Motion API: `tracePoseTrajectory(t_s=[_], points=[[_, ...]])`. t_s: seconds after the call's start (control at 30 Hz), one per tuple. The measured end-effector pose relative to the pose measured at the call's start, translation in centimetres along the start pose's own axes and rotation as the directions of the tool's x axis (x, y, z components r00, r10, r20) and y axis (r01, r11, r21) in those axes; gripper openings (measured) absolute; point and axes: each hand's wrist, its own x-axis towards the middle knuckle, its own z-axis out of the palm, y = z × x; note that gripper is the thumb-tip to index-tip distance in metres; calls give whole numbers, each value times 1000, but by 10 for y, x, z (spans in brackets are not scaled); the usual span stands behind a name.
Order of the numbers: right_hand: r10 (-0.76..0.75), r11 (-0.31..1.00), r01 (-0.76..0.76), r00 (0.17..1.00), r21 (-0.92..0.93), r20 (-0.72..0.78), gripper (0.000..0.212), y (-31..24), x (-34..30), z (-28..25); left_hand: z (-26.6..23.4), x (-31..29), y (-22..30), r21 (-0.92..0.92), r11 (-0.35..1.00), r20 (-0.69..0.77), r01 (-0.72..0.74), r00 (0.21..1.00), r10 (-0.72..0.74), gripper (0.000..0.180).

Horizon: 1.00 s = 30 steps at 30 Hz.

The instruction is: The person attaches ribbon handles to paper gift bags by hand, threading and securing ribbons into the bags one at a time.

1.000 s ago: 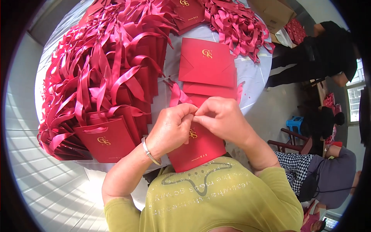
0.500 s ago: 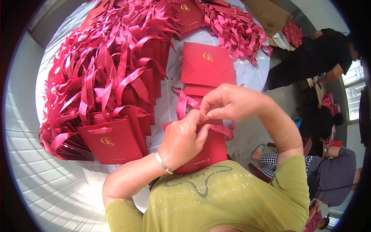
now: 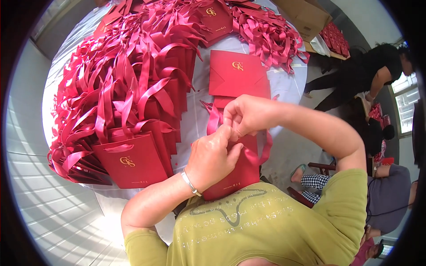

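A red paper gift bag (image 3: 242, 170) with gold print lies in front of my chest at the table's edge. Over its top, my left hand (image 3: 212, 155) and my right hand (image 3: 248, 116) meet, fingertips pinched together. Both are closed on the bag's pink satin ribbon (image 3: 266, 150), which loops out to the right of the fingers. Another stretch of it shows at the upper left of the hands. The exact bit between the fingertips is hidden. Just beyond the hands lies a stack of flat red bags (image 3: 239, 75) without visible ribbons on top.
Many ribboned red bags (image 3: 128, 162) stand packed along the left of the white-covered table (image 3: 195, 106). A heap of loose pink ribbons (image 3: 270, 37) lies at the far right, near a cardboard box (image 3: 304, 20). Other people (image 3: 386, 195) work on the right.
My right elbow has swung outward to the right, while the right fingers stay pinched near the left ones. The ribbon loop on the right now stands higher. My left hand has barely moved.
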Motion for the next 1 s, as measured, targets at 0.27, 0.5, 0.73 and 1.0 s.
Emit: tracePoseTrajectory(t_s=[0.27, 0.5, 0.73, 1.0], points=[[-625, 780, 446, 513, -439, -588, 6, 17, 29, 1, 5, -1, 2, -19, 1000, 23, -14, 1000, 15, 19], [-609, 781, 496, 468, -380, -641, 9, 12, 39, -5, -9, 2, 2, 51, 992, 161, 111, 980, -118, 17], [-569, 806, 492, 492, -328, -659, 9, 11, 37, -7, -4, -2, 1, 234, 971, 77, 47, 995, -67, 15], [-572, 814, 499, 605, -297, -554, 13, 15, 42, -10, -5, 2, 1, 201, 977, 82, 67, 993, -85, 14]])
